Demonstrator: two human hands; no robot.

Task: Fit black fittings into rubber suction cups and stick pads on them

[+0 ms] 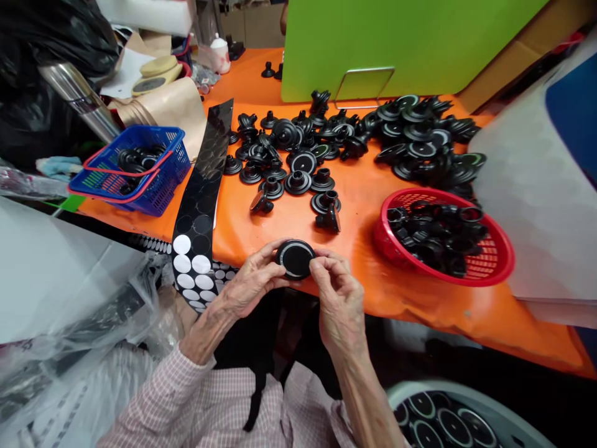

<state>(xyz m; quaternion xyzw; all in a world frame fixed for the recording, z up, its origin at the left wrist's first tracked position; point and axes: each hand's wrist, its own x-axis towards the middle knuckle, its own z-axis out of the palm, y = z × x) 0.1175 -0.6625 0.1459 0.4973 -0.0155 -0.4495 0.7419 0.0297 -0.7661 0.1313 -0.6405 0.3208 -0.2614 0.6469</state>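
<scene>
A round black part (295,259), its flat face turned up and ringed by a pale line, is held above the table's front edge. My left hand (254,278) grips its left side between thumb and fingers. At the right rim, the thumb and fingers of my right hand (338,289) pinch the same part. Left of my hands hangs a strip of round black stickers (205,174), with white circles on its lower end. Beyond my hands lie several black knob-like parts (297,182), flanged and stemmed, some upright and some tipped over.
A red basket (501,267) of small black pieces stands at the right, a blue basket (170,180) at the left. Below right, a pale tub (396,392) holds round black parts. A green board (401,43) rises behind the orange table (354,249). A steel flask (79,99) leans far left.
</scene>
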